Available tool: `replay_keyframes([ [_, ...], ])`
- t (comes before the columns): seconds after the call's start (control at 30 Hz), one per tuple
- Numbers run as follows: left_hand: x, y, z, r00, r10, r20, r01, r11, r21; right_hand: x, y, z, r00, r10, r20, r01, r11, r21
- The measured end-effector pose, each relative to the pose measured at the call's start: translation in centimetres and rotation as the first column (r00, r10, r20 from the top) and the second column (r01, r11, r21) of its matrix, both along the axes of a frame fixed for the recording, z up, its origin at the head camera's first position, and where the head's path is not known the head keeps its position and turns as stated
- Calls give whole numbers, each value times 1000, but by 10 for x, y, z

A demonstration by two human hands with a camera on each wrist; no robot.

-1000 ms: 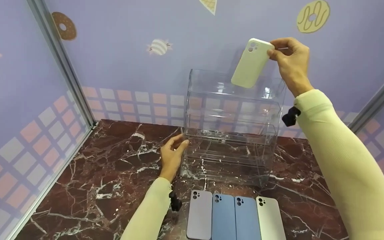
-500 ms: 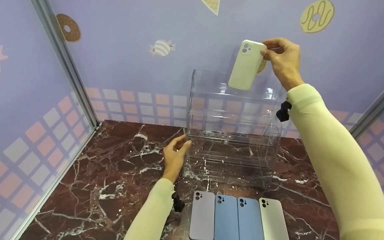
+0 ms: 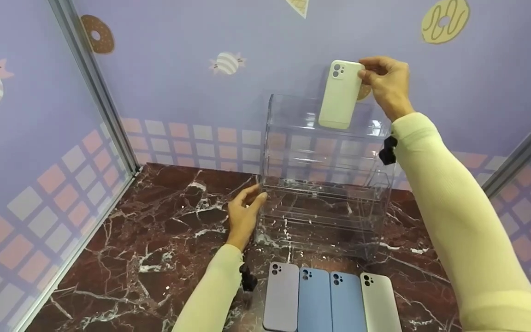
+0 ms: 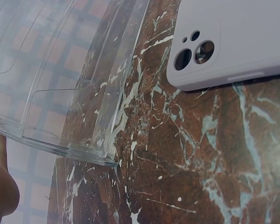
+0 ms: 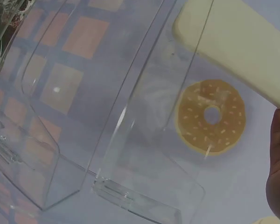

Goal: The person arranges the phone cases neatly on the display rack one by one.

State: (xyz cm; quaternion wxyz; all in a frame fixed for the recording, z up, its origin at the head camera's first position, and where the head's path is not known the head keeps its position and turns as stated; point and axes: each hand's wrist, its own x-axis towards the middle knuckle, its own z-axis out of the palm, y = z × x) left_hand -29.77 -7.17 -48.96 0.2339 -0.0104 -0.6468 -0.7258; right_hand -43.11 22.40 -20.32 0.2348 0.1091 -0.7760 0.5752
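My right hand (image 3: pixel 391 86) pinches a pale cream phone case (image 3: pixel 339 97) by its upper right corner. The case stands nearly upright, camera cutout at the top, its lower end within the top tier of a clear tiered display stand (image 3: pixel 288 110). In the right wrist view the cream case (image 5: pixel 238 42) shows partly through the clear plastic. Low on the stand's left side, my left hand (image 3: pixel 243 214) touches the side panel with thumb and fingertips. In the left wrist view only part of that hand (image 4: pixel 2 186) shows beside the stand (image 4: pixel 51 112).
In front of the stand lie a lilac phone case (image 3: pixel 281 297), two blue phone cases (image 3: pixel 315 299) and a cream-grey phone case (image 3: pixel 380 302), side by side on the dark red marbled table (image 3: pixel 155 249). A patterned purple wall (image 3: pixel 178 92) stands close behind.
My right hand has moved left and slightly down. The cream case has turned more upright, and its lower end has come down into the stand's top tier. My left hand stays at the stand's side.
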Motion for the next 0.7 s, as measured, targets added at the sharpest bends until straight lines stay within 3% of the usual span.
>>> replay_keyframes([
  [0.23,2,3,0,1000,-27,-10,27,1000,10,-4,5,-5,1000,0,31,0,1000,-16],
  [0.43,3,3,2,999,-33,-23,34,999,29,-5,2,-5,991,72,110,-71,997,-17],
  [0.7,3,2,-1,999,-31,-14,32,999,20,-4,-1,-11,991,46,123,-56,996,73],
])
